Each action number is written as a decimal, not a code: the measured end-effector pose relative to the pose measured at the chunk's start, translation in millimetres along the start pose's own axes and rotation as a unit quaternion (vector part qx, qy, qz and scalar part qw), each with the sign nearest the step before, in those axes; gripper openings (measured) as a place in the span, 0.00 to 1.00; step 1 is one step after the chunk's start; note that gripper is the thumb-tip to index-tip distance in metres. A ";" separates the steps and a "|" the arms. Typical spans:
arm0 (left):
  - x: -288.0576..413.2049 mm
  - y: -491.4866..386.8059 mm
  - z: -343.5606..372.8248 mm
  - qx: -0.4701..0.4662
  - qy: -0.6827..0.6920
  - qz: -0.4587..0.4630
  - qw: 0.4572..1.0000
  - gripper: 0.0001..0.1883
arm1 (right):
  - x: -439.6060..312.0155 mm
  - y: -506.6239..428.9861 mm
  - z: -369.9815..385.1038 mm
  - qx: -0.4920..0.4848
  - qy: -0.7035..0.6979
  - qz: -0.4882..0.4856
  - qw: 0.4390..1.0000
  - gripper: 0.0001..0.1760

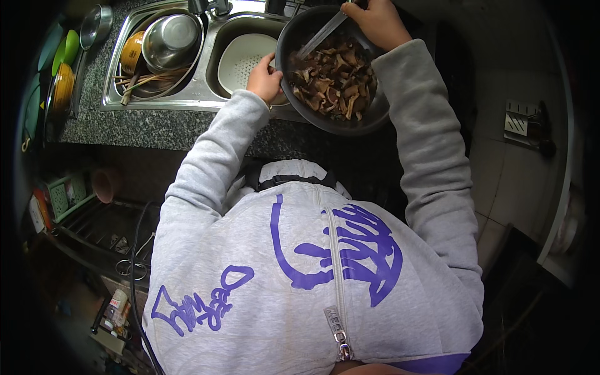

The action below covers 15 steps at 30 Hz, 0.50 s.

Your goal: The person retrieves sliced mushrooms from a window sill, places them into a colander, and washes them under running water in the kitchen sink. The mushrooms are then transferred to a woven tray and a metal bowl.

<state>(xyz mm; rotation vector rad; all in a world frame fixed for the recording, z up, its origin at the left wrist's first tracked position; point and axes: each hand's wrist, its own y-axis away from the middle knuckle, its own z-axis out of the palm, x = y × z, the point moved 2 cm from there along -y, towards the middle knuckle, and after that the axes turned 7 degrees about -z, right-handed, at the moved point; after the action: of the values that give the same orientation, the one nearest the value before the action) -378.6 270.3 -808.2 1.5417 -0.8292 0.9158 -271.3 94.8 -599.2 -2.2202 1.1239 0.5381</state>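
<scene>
A dark wok full of brown, sliced food that looks like mushrooms is at the top, over the counter edge beside the sink. My left hand grips it at its left side; the fingers partly hide whether that is the rim or a short handle. In my right hand is the handle of a metal spatula, which slants down to the left with its lower end among the food. Left of the wok, a white plastic strainer basket sits in the right sink basin.
The left basin holds stacked metal bowls, a brown bowl and chopsticks. Pans and coloured utensils stand at the granite counter's left end. A slotted metal utensil shows against tiles at right.
</scene>
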 end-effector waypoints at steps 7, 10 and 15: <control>-0.3 -26.6 -10.2 0.085 0.045 0.049 0.994 0.27 | 0.4 -4.6 -4.0 -0.053 -0.019 0.036 0.998 0.13; -9.3 23.4 7.8 0.022 0.096 -0.048 0.994 0.27 | 4.8 -5.8 -4.5 -0.059 -0.033 0.038 0.997 0.12; -10.4 38.3 22.5 -0.033 0.050 -0.036 0.998 0.28 | 6.0 -4.9 -2.0 -0.056 -0.082 0.040 0.994 0.11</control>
<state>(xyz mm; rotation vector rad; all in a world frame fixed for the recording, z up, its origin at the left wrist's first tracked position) -414.5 242.7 -802.5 1.4472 -0.7211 0.8983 -263.7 92.3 -599.6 -2.1855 1.1247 0.8219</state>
